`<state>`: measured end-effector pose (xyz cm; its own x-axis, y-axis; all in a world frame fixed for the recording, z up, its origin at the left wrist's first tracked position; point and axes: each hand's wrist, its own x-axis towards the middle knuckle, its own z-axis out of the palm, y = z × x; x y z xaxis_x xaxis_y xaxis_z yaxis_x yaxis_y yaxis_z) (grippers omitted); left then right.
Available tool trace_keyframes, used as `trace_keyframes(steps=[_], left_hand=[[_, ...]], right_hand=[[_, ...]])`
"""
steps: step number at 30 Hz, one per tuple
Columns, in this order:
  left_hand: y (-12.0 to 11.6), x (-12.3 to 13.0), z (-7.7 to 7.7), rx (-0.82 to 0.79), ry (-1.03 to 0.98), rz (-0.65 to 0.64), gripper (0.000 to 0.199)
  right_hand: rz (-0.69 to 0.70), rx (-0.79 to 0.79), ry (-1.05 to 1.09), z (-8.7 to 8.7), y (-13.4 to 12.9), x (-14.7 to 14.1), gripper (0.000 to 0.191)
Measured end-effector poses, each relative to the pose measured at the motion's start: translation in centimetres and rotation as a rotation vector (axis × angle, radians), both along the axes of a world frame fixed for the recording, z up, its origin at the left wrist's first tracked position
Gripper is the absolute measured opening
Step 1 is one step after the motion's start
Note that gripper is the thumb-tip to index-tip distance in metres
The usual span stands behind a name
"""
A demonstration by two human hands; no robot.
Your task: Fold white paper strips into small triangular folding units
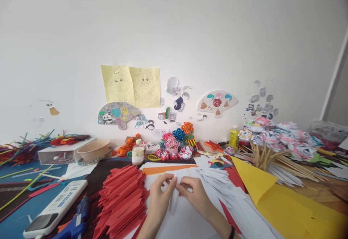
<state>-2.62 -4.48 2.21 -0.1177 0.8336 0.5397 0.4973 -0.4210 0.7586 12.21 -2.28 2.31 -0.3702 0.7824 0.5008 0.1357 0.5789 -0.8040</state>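
Note:
My left hand (161, 194) and my right hand (196, 195) meet over white sheets (185, 219) in the middle of the table. Both have thumb and fingers pinched on a narrow white paper strip (173, 203), whose loose end hangs between them. Part of the strip is hidden by the fingers. To the left of my left hand lies a big stack of folded red paper pieces (122, 199). Beyond my right hand, a heap of folded white paper strips (217, 181) spreads over the sheets.
A blue glue gun (78, 215) and a white power strip (57, 208) lie at left. Behind stand a small bottle (138, 153) and paper flowers (178, 135). Yellow sheets (282, 202), wooden sticks (261, 157) and a pile of paper roses (282, 137) are at right.

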Motion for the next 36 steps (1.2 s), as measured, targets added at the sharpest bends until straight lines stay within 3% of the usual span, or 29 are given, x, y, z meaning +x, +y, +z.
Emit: trace_keyframes(steps=[9, 23, 36], left_hand=[[-0.7, 0.2, 0.2, -0.006, -0.046, -0.011, 0.029], [-1.1, 0.5, 0.6, 0.016, -0.061, 0.017, 0.031], [-1.3, 0.4, 0.6, -0.004, -0.087, 0.012, 0.032]], right_hand=[[-0.154, 0.027, 0.122, 0.4, 0.2, 0.5, 0.022], [-0.013, -0.088, 0.26, 0.5, 0.0, 0.6, 0.022], [0.024, -0.049, 0.219, 0.7, -0.2, 0.8, 0.019]])
